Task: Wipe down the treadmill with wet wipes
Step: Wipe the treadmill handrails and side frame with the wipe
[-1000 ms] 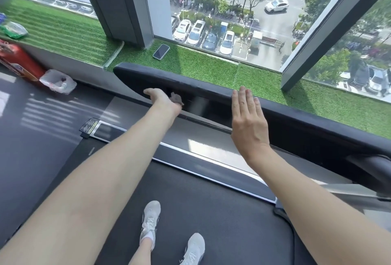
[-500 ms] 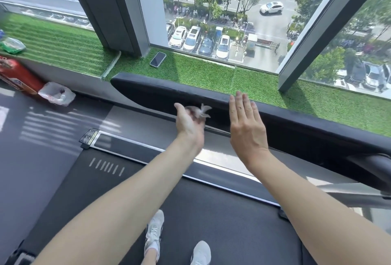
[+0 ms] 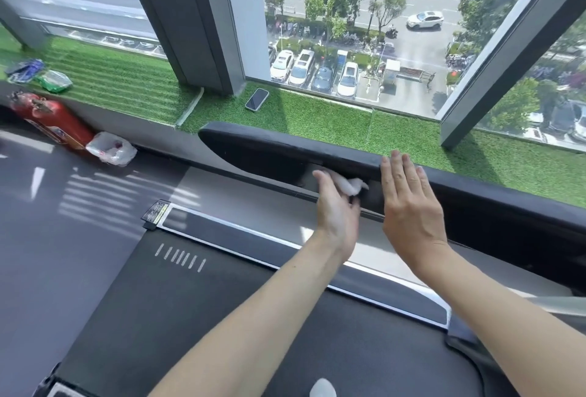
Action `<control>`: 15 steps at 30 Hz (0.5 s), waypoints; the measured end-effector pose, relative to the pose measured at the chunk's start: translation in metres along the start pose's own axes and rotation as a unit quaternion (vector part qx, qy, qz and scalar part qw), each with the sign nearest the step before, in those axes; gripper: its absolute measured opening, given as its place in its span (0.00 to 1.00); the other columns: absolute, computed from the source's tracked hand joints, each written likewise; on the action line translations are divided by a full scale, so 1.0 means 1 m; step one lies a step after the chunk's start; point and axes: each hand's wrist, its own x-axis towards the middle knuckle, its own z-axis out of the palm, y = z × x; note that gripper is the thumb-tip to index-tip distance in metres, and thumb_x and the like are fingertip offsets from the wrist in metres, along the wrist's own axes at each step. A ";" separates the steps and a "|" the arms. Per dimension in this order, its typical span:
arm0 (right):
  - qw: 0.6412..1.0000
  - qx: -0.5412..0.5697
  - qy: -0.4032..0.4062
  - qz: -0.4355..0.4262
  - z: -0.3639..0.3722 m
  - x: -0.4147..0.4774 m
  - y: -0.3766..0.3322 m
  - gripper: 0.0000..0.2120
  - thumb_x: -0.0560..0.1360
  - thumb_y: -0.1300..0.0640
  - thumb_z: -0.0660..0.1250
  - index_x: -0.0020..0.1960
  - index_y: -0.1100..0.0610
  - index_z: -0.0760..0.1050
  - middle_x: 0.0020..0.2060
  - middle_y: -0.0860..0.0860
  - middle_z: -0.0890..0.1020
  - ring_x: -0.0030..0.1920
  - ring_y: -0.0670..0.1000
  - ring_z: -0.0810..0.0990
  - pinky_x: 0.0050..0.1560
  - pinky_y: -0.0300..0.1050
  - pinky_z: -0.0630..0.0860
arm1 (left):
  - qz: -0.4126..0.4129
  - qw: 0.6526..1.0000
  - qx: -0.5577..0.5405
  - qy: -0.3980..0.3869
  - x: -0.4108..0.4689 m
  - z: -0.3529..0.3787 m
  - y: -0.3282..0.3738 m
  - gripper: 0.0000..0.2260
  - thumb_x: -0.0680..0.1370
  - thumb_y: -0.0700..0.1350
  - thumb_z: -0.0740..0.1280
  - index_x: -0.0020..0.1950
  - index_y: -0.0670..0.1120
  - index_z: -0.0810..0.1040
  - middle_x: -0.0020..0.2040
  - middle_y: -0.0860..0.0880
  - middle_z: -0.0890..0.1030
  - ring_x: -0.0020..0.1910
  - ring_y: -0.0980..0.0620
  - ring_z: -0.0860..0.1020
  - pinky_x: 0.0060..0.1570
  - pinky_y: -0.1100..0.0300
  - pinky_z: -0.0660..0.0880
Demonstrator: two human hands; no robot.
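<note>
Left hand (image 3: 337, 209) grips a crumpled wipe (image 3: 351, 186) against the dark inner face of the treadmill bar (image 3: 285, 143), centre frame. Right hand (image 3: 410, 206) lies flat just beside it, fingers together, tips on the top edge. Judgement: spread the wipe for wider contact, press firmly, stroke in overlapping passes toward frame right.

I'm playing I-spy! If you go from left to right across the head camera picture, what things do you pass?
fire extinguisher → white plastic bag → phone → left hand, holding the wipe → right hand, flat on the treadmill bar
</note>
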 end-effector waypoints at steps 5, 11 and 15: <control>1.000 -0.003 0.008 0.000 -0.001 -0.002 -0.002 0.29 0.78 0.67 0.34 0.70 0.70 0.65 0.68 0.67 0.69 0.67 0.65 0.71 0.68 0.59 0.67 | 0.108 0.973 0.039 0.202 0.054 -0.041 0.042 0.28 0.84 0.56 0.49 0.74 0.37 0.62 0.71 0.31 0.64 0.59 0.38 0.74 0.66 0.55 0.66; 1.000 0.005 0.004 -0.003 -0.001 -0.001 0.002 0.25 0.78 0.68 0.41 0.71 0.70 0.63 0.68 0.66 0.68 0.68 0.65 0.70 0.69 0.58 0.65 | 0.159 0.944 0.271 0.100 0.013 -0.009 -0.031 0.27 0.80 0.36 0.50 0.78 0.53 0.54 0.77 0.46 0.61 0.74 0.53 0.62 0.74 0.60 0.56; 1.000 0.001 0.002 -0.011 -0.003 0.000 0.003 0.25 0.75 0.68 0.52 0.72 0.69 0.61 0.69 0.67 0.67 0.69 0.65 0.68 0.70 0.57 0.62 | 0.138 0.944 0.300 0.022 -0.002 -0.004 -0.043 0.31 0.80 0.31 0.52 0.79 0.50 0.47 0.79 0.55 0.46 0.76 0.61 0.47 0.75 0.61 0.47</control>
